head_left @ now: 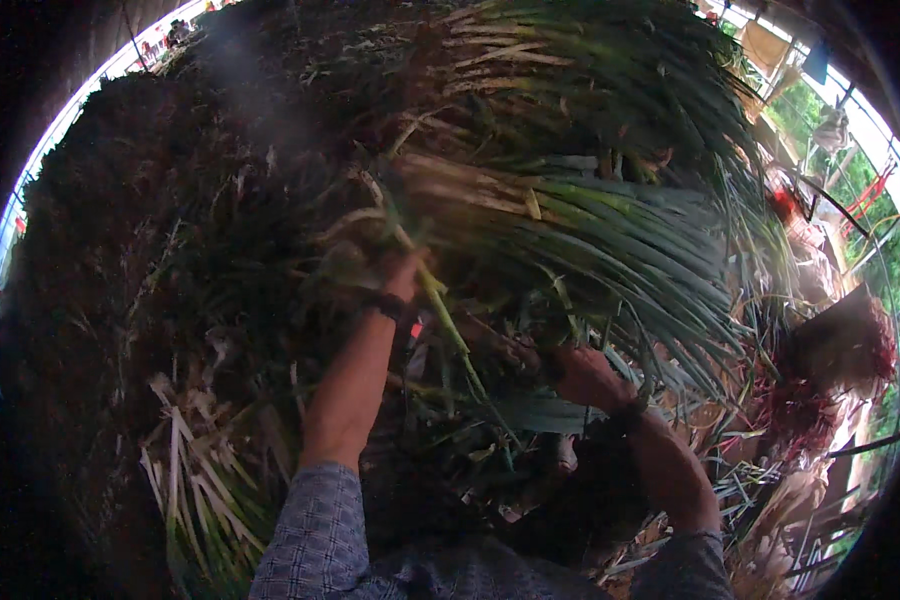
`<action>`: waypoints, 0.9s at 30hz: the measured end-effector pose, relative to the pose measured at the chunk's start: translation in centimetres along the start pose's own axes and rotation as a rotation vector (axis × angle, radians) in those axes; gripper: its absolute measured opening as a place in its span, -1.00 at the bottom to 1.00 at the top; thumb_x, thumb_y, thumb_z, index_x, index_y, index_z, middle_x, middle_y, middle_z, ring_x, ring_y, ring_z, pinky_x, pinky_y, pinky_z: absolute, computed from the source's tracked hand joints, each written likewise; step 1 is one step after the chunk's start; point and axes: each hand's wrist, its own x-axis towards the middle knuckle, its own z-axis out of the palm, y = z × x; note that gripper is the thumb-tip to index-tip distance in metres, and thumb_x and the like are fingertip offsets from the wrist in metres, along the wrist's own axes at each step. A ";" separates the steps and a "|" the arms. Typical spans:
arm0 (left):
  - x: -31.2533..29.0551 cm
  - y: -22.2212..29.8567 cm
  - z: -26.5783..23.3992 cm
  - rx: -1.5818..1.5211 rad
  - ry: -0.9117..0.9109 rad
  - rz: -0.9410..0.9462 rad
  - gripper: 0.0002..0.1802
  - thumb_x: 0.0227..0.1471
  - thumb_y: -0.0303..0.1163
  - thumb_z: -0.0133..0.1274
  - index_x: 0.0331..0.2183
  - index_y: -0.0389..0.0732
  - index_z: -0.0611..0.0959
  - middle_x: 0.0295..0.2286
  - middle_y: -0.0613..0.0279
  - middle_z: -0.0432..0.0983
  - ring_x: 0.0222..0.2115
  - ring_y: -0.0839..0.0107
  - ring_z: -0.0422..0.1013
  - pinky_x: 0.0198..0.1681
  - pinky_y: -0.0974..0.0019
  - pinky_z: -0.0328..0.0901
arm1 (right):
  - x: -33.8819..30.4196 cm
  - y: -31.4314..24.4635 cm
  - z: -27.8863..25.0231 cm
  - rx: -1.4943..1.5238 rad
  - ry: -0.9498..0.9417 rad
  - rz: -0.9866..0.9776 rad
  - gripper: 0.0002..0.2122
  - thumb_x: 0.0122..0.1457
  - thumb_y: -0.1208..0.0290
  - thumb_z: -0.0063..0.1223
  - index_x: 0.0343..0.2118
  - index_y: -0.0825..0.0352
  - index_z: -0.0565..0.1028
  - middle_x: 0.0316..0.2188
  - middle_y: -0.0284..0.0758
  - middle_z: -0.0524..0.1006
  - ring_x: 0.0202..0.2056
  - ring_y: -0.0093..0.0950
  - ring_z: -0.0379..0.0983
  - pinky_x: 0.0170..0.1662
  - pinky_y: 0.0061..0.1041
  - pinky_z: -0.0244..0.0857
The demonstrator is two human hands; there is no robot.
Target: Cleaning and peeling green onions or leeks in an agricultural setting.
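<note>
My left hand (402, 275), with a dark band at its wrist, is closed around a long green onion stalk (445, 315). The stalk slants from a pale end beyond the hand down to thin green leaves near my body. To the right and nearer me, my right hand (588, 378) has its fingers curled in among green leaves; shadow hides what they grip, if anything. Just past both hands lies a thick bundle of green onions (570, 215), pale stems to the left and leaves fanning right.
Another layer of green onions (510, 60) lies farther off. A large dark heap of plants (160, 230) fills the left side. More pale stalks (195, 470) lie at lower left. On the right are a bunch of reddish strands (830, 370) and scattered leaf scraps (740, 480).
</note>
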 end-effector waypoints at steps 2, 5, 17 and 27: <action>0.7 -0.3 0.6 0.024 0.045 -0.020 -0.65 0.02 -0.27 0.25 -0.15 -0.08 0.53 -0.23 0.24 0.48 -0.23 0.23 0.53 -0.35 -0.15 0.43 | 0.3 0.5 0.5 -0.030 -0.048 0.017 -0.64 0.05 0.20 0.13 -0.12 0.29 0.49 -0.39 -0.02 0.57 -0.31 0.02 0.52 -0.27 -0.04 0.41; 0.2 -1.6 2.5 0.088 -0.123 0.061 -0.63 0.11 -0.16 0.16 -0.09 -0.03 0.49 -0.25 0.27 0.47 -0.23 0.24 0.51 -0.26 -0.16 0.38 | 0.4 2.6 2.0 -0.029 -0.072 0.054 -0.66 0.07 0.27 0.11 -0.09 0.27 0.49 -0.39 -0.02 0.57 -0.29 0.03 0.50 -0.26 -0.05 0.37; 1.4 -2.1 1.3 -0.132 -0.159 0.025 -0.64 0.15 -0.08 0.06 -0.09 -0.03 0.52 -0.20 0.28 0.43 -0.17 0.26 0.42 -0.21 0.02 0.37 | 4.1 -0.1 1.6 0.025 -0.032 0.094 -0.68 0.04 0.26 0.16 -0.16 0.27 0.49 -0.41 -0.06 0.57 -0.31 0.01 0.51 -0.28 -0.06 0.36; 1.7 -2.5 2.5 0.435 -0.114 0.116 -0.58 0.06 -0.28 0.10 -0.04 -0.23 0.53 -0.13 0.18 0.46 -0.17 0.29 0.42 -0.28 0.20 0.33 | 3.6 -0.6 0.4 -0.006 -0.085 0.202 -0.64 -0.01 0.16 0.12 -0.26 0.36 0.52 -0.39 0.00 0.58 -0.31 0.03 0.53 -0.25 -0.02 0.42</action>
